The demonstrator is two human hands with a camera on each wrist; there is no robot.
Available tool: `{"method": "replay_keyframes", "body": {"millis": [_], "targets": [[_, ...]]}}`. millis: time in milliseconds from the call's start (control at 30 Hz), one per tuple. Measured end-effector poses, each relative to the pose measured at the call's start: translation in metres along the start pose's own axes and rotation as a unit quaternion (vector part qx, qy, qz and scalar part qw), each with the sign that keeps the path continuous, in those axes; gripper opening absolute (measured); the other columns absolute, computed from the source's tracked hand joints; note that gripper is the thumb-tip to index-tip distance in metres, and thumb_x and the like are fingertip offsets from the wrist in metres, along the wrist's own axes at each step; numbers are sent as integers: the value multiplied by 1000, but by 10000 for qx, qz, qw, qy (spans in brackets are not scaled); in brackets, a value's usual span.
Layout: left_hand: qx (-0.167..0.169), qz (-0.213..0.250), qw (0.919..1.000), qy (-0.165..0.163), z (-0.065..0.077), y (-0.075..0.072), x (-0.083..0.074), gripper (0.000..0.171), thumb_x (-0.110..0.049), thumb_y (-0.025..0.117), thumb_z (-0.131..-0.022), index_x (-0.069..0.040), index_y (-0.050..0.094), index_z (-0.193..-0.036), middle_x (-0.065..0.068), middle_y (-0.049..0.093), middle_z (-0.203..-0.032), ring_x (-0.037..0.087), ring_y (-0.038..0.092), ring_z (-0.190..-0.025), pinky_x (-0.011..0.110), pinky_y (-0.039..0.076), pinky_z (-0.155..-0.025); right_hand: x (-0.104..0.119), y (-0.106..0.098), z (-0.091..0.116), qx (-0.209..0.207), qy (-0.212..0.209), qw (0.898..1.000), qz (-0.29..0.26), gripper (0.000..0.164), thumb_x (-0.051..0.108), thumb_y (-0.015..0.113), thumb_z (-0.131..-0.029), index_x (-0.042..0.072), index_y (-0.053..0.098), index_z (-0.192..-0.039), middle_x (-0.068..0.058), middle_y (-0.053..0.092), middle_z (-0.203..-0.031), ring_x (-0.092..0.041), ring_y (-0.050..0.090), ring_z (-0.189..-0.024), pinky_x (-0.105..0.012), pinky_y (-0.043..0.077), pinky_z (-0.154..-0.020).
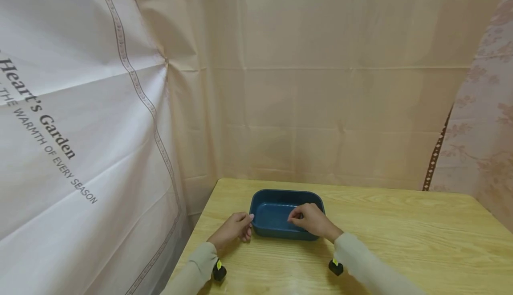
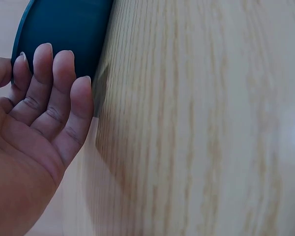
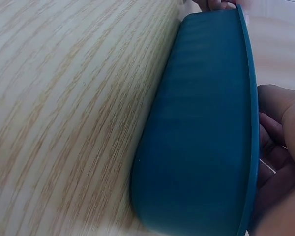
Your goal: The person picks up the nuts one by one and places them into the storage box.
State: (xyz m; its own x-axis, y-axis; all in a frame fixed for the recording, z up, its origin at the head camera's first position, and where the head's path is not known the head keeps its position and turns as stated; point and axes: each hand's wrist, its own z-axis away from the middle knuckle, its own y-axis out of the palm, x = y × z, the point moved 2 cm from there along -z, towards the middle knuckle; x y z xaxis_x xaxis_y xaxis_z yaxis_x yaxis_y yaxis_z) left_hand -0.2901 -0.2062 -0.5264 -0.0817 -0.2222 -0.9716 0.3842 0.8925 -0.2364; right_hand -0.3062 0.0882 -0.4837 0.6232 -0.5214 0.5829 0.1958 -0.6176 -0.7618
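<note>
A deep teal rectangular plastic tub [image 1: 276, 233] with rounded corners sits on the wooden table; its visible floor is bare. At its left end my left hand [image 1: 237, 227] pinches the rim between thumb and index finger. The left wrist view shows the other fingers [image 2: 64, 73] of that hand lightly bent against the tub's outer wall [image 2: 73, 24]. Over the tub's right half is my right hand [image 1: 312, 219], fingers curled and thumb meeting index finger. Seen from the right wrist, these fingers [image 3: 273, 147] are partly hidden behind the rim; no object shows in them.
The pale wooden table [image 1: 401, 232] extends right of the tub. Beige cloth [image 1: 320, 85] hangs behind it, and a white printed cloth [image 1: 80, 130] hangs along the left side. A black wrist device [image 1: 219, 271] is on the left sleeve, another [image 1: 335, 267] on the right.
</note>
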Motion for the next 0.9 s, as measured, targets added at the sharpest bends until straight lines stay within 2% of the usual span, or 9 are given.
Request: {"method": "replay_keyframes", "body": {"millis": [233, 400, 667, 900], "targets": [[78, -11, 10000, -39, 0, 1, 2, 46, -38, 47, -111, 4, 59, -98, 8, 64, -78, 19, 63, -66, 31, 55, -61, 0, 6, 0, -13, -209, 9998, 68, 7, 17, 75, -97, 16, 81, -92, 10, 74, -85, 0, 62, -70, -24, 52, -62], [67, -25, 10000, -32, 0, 1, 1, 48, -40, 47, -111, 4, 59, -99, 8, 64, -79, 19, 62, -67, 31, 55, -61, -1, 10, -3, 35, -147, 9997, 181, 6, 18, 76, -96, 19, 81, -92, 12, 74, -86, 1, 60, -68, -23, 51, -60], [2, -57, 10000, -21, 0, 1, 1, 48, -40, 48, -110, 4, 59, -98, 8, 64, -77, 20, 64, -65, 30, 55, -60, -1, 14, -6, 86, -88, 9996, 262, 5, 19, 77, -95, 20, 81, -93, 10, 76, -88, 1, 59, -64, -23, 48, -57], [10, -63, 10000, -34, 1, 0, -2, 46, -39, 46, -111, 4, 59, -98, 9, 64, -78, 19, 63, -66, 31, 55, -61, 0, 15, -9, 93, -324, 9992, 200, 5, 17, 78, -94, 17, 82, -90, 8, 76, -86, 1, 59, -65, -23, 47, -57]]}}
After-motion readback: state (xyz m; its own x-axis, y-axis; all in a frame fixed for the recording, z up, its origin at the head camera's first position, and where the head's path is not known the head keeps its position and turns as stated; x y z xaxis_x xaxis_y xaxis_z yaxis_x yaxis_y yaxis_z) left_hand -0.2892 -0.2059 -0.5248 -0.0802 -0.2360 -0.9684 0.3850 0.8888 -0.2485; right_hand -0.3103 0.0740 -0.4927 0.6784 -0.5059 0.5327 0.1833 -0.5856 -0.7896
